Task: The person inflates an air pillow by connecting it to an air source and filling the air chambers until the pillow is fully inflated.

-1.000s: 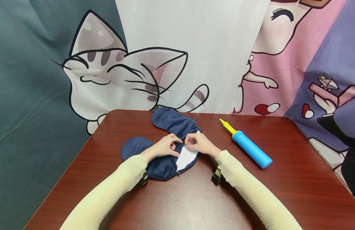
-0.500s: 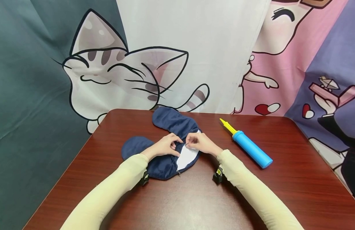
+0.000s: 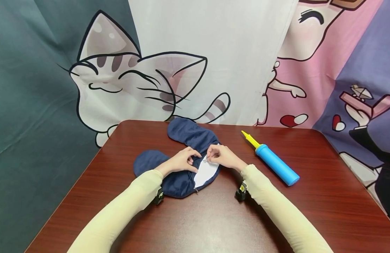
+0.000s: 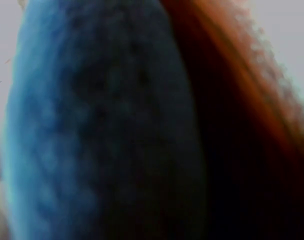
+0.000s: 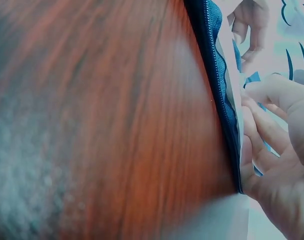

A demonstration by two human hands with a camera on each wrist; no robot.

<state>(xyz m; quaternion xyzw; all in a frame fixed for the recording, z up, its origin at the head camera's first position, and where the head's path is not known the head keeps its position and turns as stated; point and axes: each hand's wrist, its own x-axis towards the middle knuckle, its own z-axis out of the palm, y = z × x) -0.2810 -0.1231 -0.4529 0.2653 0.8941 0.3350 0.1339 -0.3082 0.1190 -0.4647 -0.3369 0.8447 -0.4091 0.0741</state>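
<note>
A navy U-shaped neck pillow (image 3: 191, 131) lies flat on the table, its zipped edge open on a white inner bladder (image 3: 205, 175). My left hand (image 3: 180, 161) holds the cover beside the opening, thumb and index finger curled at its edge. Over the bladder, my right hand (image 3: 224, 156) pinches a small pale, clear-looking part, too small to tell exactly. In the right wrist view the zipper (image 5: 214, 65) runs beside the right thumb and fingers (image 5: 272, 125). Dark blue pillow fabric (image 4: 102, 125) fills much of the blurred left wrist view.
A blue hand pump (image 3: 277, 163) with a yellow nozzle lies on the table to the right of my hands. The brown wooden table (image 3: 213, 225) ends at a printed cat curtain (image 3: 239, 59) behind it.
My right hand has shifted slightly to the right and up, and a small pale part shows below its fingertips. The left hand and the pillow stay nearly still.
</note>
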